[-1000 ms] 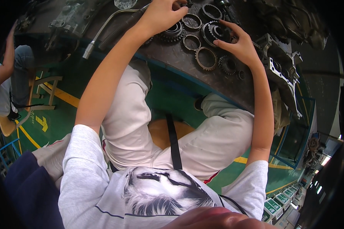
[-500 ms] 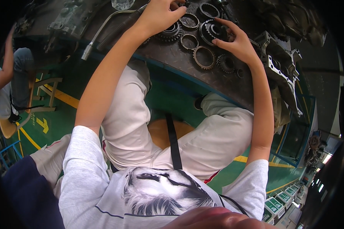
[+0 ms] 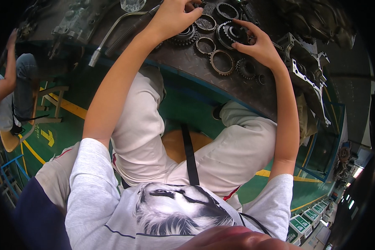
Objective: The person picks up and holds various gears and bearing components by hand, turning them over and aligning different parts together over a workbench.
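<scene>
My right hand (image 3: 260,46) curves its thumb and fingers round a dark toothed gear (image 3: 225,36) on the metal bench. At the top edge, my left hand (image 3: 173,16) has bent fingers closing near a small dark part, which they largely hide. Below that hand rests another gear (image 3: 184,37), partly covered by my wrist. Between the hands lie toothed metal rings: one ring (image 3: 215,24) beside the held gear, a smaller ring (image 3: 214,46) and a brass-toned ring (image 3: 232,66). A small dark gear (image 3: 246,69) sits below my right hand.
A bent-handled socket wrench (image 3: 96,54) lies left of my forearm, its end over the bench edge. Metal housings (image 3: 302,66) stand at the right. A seated person (image 3: 6,85) is at far left, and another person's trouser leg (image 3: 56,179) is close at lower left.
My hands stay almost where they were, on the same parts. At far left the other person's forearm has shifted slightly, and the clothing at lower left has moved a little.
</scene>
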`<state>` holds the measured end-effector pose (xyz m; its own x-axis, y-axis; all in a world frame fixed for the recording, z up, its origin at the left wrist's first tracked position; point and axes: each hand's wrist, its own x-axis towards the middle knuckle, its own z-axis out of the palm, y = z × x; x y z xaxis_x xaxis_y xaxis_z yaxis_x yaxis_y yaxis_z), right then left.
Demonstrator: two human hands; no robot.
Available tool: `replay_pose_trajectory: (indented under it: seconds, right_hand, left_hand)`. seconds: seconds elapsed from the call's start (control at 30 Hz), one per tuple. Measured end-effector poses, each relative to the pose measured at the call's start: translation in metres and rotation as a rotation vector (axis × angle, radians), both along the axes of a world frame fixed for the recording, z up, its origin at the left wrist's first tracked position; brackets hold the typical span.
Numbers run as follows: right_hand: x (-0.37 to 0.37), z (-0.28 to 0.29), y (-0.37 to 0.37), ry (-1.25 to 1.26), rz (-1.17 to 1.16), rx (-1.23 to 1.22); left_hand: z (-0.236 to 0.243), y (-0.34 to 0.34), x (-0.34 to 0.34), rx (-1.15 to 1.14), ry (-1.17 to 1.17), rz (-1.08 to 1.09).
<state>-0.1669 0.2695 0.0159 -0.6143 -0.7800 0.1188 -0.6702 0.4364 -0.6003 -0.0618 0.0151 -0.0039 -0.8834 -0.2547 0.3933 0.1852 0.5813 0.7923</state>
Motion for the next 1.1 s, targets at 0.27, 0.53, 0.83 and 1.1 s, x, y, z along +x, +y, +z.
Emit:
replay_pose_trajectory:
  seconds: [0.27,0.53,0.83,1.1]
  right_hand:
    - [0.002,0.003,-0.001,0.011,-0.027,0.027]
    - [0.0,-0.002,-0.001,0.072,-0.057,-0.02]
    - [-0.009,-0.007,-0.006,0.031,-0.068,-0.013]
    - [-0.013,-0.016,-0.006,0.097,-0.078,-0.076]
  left_hand:
    - [0.001,0.001,0.001,0.023,-0.009,-0.006]
    - [0.006,0.002,0.003,0.019,-0.015,-0.011]
    - [0.009,0.011,0.002,-0.048,-0.018,-0.004]
    - [-0.012,0.046,-0.021,-0.311,0.126,-0.373]
